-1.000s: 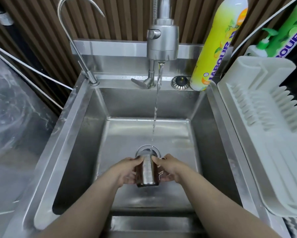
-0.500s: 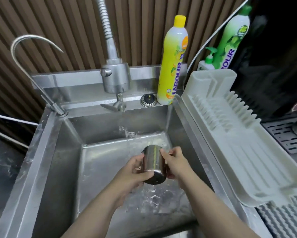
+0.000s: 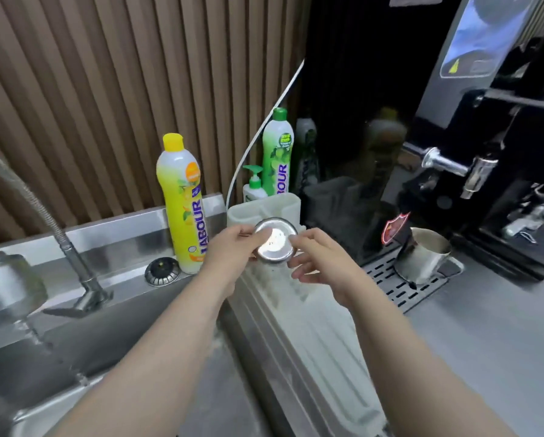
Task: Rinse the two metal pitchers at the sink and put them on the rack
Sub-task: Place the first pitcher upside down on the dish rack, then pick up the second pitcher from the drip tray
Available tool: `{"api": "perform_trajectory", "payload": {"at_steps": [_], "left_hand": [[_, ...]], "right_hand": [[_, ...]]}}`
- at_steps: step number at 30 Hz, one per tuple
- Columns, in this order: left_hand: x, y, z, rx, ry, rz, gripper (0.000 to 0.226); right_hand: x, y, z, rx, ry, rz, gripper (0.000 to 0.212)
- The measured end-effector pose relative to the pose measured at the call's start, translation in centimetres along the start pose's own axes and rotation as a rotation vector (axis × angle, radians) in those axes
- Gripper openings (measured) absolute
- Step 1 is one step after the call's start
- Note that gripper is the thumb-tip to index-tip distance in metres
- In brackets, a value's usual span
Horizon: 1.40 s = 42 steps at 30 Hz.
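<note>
A small metal pitcher is held upside down, its round shiny base facing me, over the far end of the white dish rack. My left hand grips its left side and my right hand touches its right side with spread fingers. A second metal pitcher stands upright on the black drip grate of the coffee machine, to the right of the rack. The steel sink lies at the lower left.
A yellow dish-soap bottle stands on the sink ledge beside a round strainer plug. A green bottle and a pump bottle stand behind the rack. The faucet hose and spray head hang at left. The black coffee machine fills the right.
Both hands lifted the small pitcher out of the sink basin and carried it right, turned upside down, to above the rack's far end. My view swung right, bringing the second pitcher into sight.
</note>
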<state>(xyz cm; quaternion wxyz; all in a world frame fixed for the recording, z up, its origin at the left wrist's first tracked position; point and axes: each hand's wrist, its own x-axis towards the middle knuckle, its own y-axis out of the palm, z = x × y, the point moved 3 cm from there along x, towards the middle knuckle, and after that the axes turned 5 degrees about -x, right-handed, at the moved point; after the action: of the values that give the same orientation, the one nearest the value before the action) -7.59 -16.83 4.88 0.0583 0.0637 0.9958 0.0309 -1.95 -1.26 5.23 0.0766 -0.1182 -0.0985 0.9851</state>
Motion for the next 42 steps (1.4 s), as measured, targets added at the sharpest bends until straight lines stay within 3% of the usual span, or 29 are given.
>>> {"api": "perform_trajectory", "payload": {"at_steps": [3, 9, 13, 18, 20, 23, 25, 27, 30, 34, 37, 42], "left_hand": [[3.0, 1.9, 0.3, -0.002, -0.137, 0.043, 0.006], [7.8, 4.0, 3.3, 0.075, -0.238, 0.007, 0.013], [9.1, 4.4, 4.8, 0.121, -0.222, -0.063, 0.018], [9.6, 4.3, 4.8, 0.172, -0.206, -0.036, 0.019], [9.1, 3.6, 4.4, 0.273, -0.109, -0.106, 0.015], [6.2, 3.7, 2.4, 0.628, 0.268, -0.223, 0.014], [3.3, 5.6, 1.3, 0.64, 0.462, -0.18, 0.01], [1.6, 8.5, 1.7, 0.534, 0.497, -0.028, 0.013], [0.9, 14.2, 3.7, 0.41, 0.386, 0.224, 0.029], [1.2, 21.3, 5.8, 0.311, 0.158, 0.393, 0.015], [1.5, 25.4, 6.9, 0.218, -0.061, 0.467, 0.031], [2.1, 28.6, 7.0, 0.123, -0.134, 0.482, 0.039]], "right_hand": [[3.5, -1.8, -0.4, -0.013, 0.021, -0.045, 0.025], [8.8, -3.4, -2.4, -0.043, 0.117, -0.058, 0.021], [10.1, -3.0, -4.5, 0.026, 0.172, -0.041, 0.029], [9.8, -3.3, -4.5, 0.026, 0.179, -0.029, 0.031], [8.5, -4.0, -4.5, 0.021, 0.156, -0.075, 0.031], [5.0, -6.4, -5.3, 0.06, 0.084, -0.286, 0.019], [1.9, -8.4, -6.5, 0.056, 0.057, -0.401, 0.008], [-1.0, -10.7, -8.1, 0.061, 0.052, -0.529, 0.005], [-4.0, -14.8, -10.1, 0.121, 0.026, -0.765, 0.007], [-4.7, -19.5, -10.9, 0.123, 0.02, -0.915, 0.016], [-3.4, -21.4, -11.7, 0.113, 0.076, -0.8, 0.034], [-1.0, -22.3, -12.4, 0.216, 0.052, -0.615, 0.021]]}}
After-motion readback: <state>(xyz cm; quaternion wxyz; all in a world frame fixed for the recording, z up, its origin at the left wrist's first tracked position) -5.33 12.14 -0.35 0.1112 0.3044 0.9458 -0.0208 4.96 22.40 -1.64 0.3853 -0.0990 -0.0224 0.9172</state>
